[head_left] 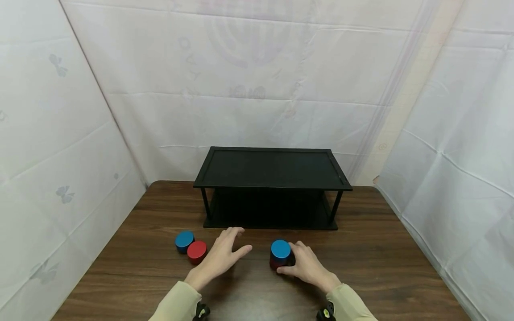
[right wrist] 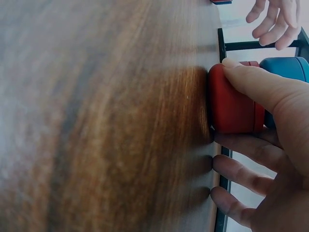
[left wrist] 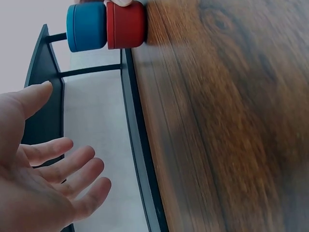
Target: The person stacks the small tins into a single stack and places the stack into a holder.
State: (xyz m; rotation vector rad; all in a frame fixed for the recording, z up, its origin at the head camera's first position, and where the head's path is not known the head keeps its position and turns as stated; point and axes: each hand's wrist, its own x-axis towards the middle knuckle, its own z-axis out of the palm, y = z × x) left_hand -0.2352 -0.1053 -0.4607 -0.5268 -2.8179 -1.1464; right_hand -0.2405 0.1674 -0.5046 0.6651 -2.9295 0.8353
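A blue round tin (head_left: 280,248) is stacked on a red round tin (right wrist: 234,106) on the table. My right hand (head_left: 308,265) grips the lower red tin, its thumb on the near side and fingers around the far side. Left of that stack, my left hand (head_left: 221,257) hovers over the table with its fingers spread, holding nothing. Beyond the left wrist, another blue tin (head_left: 184,240) stands close to another red tin (head_left: 197,251), side by side on the table. In the left wrist view, the stacked blue tin (left wrist: 88,28) and red tin (left wrist: 128,29) appear sideways.
Behind both hands stands a black two-level rack (head_left: 273,169) with thin posts and a lower shelf (head_left: 269,209). The brown wooden table (head_left: 385,258) has pale hanging sheets (head_left: 257,80) at its back and sides.
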